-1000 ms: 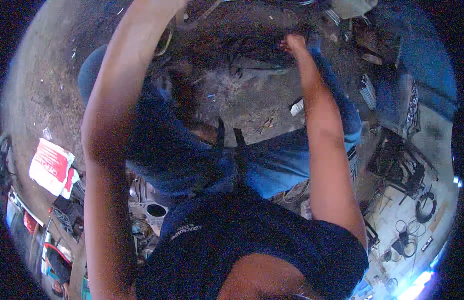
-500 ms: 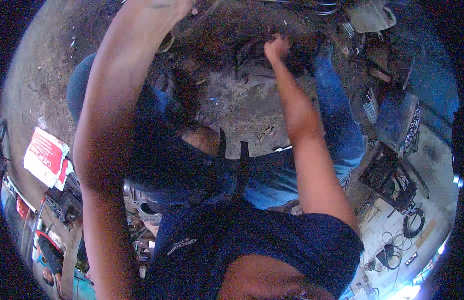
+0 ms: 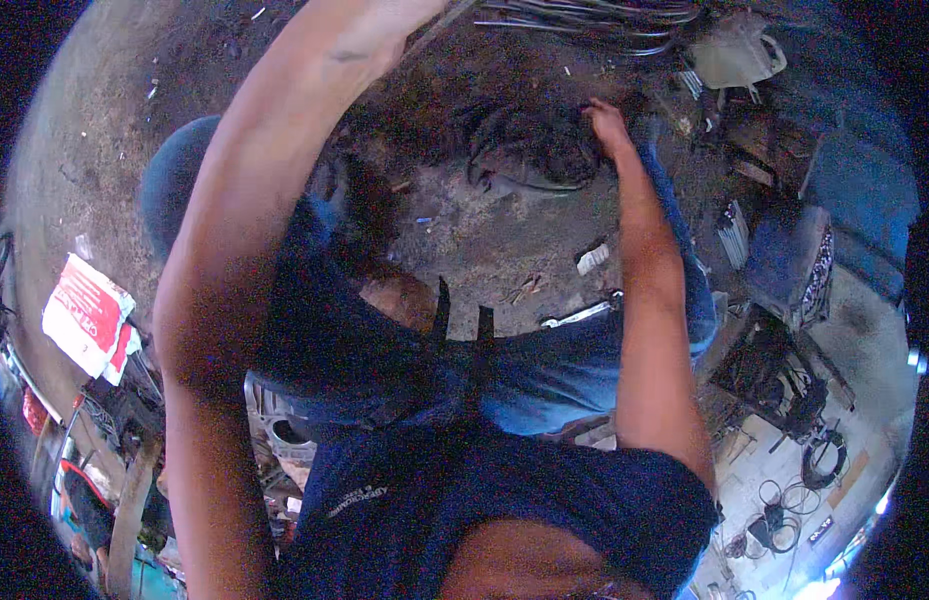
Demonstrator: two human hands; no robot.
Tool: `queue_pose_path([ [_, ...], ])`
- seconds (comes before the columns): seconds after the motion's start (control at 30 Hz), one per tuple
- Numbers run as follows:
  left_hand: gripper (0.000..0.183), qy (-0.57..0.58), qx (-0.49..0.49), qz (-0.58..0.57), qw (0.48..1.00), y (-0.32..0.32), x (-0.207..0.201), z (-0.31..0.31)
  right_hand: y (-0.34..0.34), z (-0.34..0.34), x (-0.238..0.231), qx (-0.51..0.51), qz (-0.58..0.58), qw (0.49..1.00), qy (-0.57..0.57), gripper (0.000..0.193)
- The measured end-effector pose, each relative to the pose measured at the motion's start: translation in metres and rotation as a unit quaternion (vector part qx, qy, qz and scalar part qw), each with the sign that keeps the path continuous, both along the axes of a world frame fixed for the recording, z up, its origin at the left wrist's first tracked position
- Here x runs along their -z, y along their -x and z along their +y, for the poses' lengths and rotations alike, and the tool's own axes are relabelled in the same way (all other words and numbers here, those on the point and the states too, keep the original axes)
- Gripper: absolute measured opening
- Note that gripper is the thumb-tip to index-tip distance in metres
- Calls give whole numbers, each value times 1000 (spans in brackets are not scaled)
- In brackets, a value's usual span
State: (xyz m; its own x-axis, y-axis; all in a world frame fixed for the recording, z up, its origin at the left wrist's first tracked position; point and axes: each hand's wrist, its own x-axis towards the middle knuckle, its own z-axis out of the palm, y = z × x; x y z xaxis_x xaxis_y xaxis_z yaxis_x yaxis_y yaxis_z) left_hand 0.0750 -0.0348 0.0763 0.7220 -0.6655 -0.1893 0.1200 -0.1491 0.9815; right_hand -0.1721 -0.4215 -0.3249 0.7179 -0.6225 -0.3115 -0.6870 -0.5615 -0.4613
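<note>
Lying on the floor (image 3: 454,250), one dark, crumpled heap (image 3: 529,150) sits just beside the right hand (image 3: 606,128), whose fingers look partly bent; whether they grip anything cannot be told. One left hand (image 3: 421,14) is mostly cut off by the upper edge, its hold likewise unclear. Nearer the body are one white packet (image 3: 591,260) and one spanner (image 3: 582,311) beside the thigh. Several metal rods (image 3: 584,22) cross the far side; one pale chair (image 3: 739,52) stands to their right. The right leg (image 3: 674,235) bounds that side, while bare ground opens between heap and lap.
</note>
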Motion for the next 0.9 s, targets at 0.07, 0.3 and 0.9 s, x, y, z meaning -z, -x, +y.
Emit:
queue_pose_path([
  [0.07, 28, -22, -7, 5, 1000, -1, 7, -9, 12, -8, -57, -312, 11, 905, 290, 37],
  [0.3, 19, 21, 24, -5, 999, 9, 43, 0, -39, 95, -265, 194, -277, 831, -442, 36],
  [0.9, 31, 130, 115, -37, 984, 113, 70, -17, -70, 231, -354, 186, -529, 827, 48, 47],
])
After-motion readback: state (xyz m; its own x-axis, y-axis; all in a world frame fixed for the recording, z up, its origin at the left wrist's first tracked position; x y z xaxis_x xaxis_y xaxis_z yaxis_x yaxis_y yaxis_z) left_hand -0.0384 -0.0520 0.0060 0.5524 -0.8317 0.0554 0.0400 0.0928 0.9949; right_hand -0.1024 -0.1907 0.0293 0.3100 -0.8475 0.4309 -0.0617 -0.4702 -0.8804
